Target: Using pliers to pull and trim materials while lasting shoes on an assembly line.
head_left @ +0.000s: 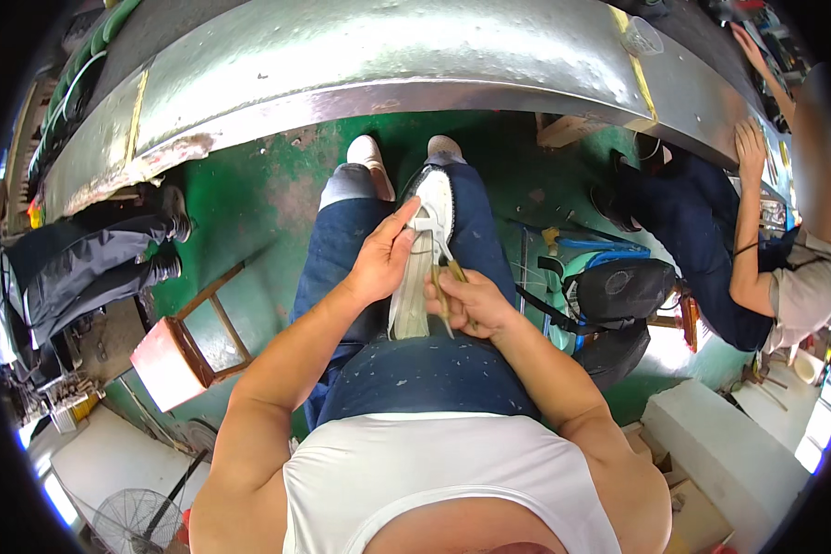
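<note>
Largest first: metal-topped bench point(360, 55) runs across the far side, green floor point(268, 212) below it. Co-worker point(683, 217) in dark trousers at right, one hand on the bench edge. Person's own dark blue lap point(425, 379), flecked with white, knees toward bench. Black bag point(623, 286) on a blue-framed seat, right of the lap; pinkish stool point(168, 362) with brown wooden legs, left.

Shoe-shaped piece point(420, 263) lies on the lap, between the thighs. Long axis roughly in line with the thighs, slight lean: rounded white end with dark rim points away toward the bench, a touch right; pale greyish end points back at the belly, a touch left. Pale underside-like face is up; exact layers can't be told.

Relative to hands: piece sits just right of the left hand point(383, 254), touching it, and runs left of and beside the right hand point(466, 300). Left hand: fingers close together, thumb pressed onto the piece, pinching its left side near mid-length. Right hand: fingers curled round the yellowish handles of a pincer-like tool point(442, 300). Tool's metal head reaches forward over the piece's white part; whether it bites anything, can't tell.
</note>
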`<state>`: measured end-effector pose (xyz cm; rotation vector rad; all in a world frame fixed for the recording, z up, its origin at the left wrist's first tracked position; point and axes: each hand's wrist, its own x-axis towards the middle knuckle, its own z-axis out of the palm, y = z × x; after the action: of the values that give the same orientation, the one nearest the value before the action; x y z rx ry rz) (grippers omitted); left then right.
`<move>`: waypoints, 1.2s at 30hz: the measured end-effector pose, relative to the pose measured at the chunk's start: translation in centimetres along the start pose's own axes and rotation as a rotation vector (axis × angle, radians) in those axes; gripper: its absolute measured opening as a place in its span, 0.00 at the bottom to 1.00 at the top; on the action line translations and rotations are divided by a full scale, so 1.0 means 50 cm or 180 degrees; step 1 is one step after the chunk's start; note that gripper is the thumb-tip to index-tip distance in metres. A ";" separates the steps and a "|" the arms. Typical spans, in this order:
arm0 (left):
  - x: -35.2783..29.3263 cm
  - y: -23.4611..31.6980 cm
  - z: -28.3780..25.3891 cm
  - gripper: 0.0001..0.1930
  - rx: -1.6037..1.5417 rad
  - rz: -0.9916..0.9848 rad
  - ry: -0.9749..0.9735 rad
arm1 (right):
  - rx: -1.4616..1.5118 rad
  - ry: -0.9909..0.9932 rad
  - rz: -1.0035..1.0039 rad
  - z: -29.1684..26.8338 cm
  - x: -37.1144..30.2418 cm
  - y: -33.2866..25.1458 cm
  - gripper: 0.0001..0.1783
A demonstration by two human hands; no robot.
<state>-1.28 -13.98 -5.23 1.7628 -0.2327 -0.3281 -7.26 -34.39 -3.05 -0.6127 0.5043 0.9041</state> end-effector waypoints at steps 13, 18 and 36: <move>0.025 0.038 0.022 0.18 0.0537 0.0112 -0.0062 | -0.3526 0.0627 -0.1673 0.013 -0.059 -0.176 0.24; 0.023 0.036 0.003 0.17 0.0604 0.0157 -0.0301 | -0.4319 0.0636 -0.0977 0.024 -0.011 -0.220 0.25; 0.020 0.051 0.002 0.29 -0.0093 -0.1076 -0.0393 | -0.5305 0.0948 -0.1130 0.023 -0.059 -0.171 0.23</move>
<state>-0.33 -14.95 -2.85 1.7532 -0.0154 -0.6818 -1.51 -39.32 1.98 -2.2809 -0.2447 0.7307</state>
